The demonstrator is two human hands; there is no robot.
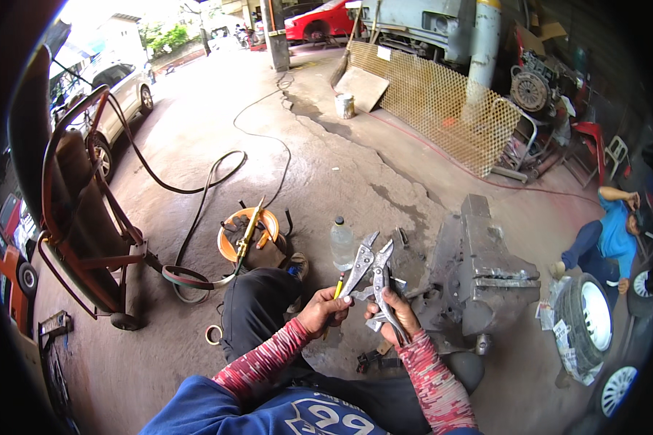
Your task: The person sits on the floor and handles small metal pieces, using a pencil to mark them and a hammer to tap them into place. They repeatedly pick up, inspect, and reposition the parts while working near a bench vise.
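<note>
My left hand point(322, 312) is closed around the lower end of a pair of grey locking pliers point(359, 270), whose jaws point up and away from me. A yellow pencil point(339, 286) sticks up from the same hand. My right hand point(397, 316) grips a second pair of locking pliers point(382, 274) by its handles, close beside the first. Just beyond the pliers stands a clear plastic bottle point(341, 245) with a dark cap. To the right of my right hand is a heavy grey metal vise point(490, 272).
Left of my knee, an orange bucket point(228, 243) holds rags, with a brass torch point(249, 230) across it. Hoses point(196, 190) run over the floor to a red cart point(87, 239). A tape roll point(213, 334) lies nearby. At right, a person in blue point(617, 235) sits near a wheel point(591, 319).
</note>
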